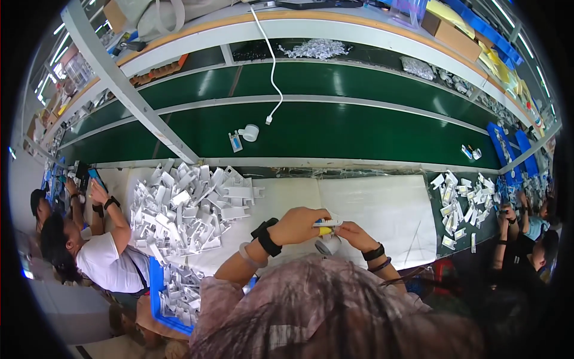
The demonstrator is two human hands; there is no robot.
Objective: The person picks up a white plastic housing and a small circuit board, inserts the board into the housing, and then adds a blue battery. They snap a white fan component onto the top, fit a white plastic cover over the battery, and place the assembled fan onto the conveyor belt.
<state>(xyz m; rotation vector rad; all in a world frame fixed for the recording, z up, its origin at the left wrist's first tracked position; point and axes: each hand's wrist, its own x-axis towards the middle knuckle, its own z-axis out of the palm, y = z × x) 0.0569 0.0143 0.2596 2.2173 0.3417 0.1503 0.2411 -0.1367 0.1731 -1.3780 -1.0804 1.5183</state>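
Over the white paper-covered bench (382,206), my left hand (299,226) and my right hand (357,237) meet on a small white plastic part (329,220). Both hands are closed on it, the left from one end and the right from the other. A yellow spot (324,230) shows just below the part; whether it belongs to it, I cannot tell. Beneath hangs a round white and grey piece (327,245), seemingly joined to the part. Left of my left hand lies a big heap of white plastic housings (185,203).
A blue bin (156,299) of similar pieces sits at lower left. Another pile of parts (463,203) lies right. Behind runs a green conveyor belt (359,134) carrying a small assembly (248,133). A white cable (274,72) dangles above it. People work on both sides.
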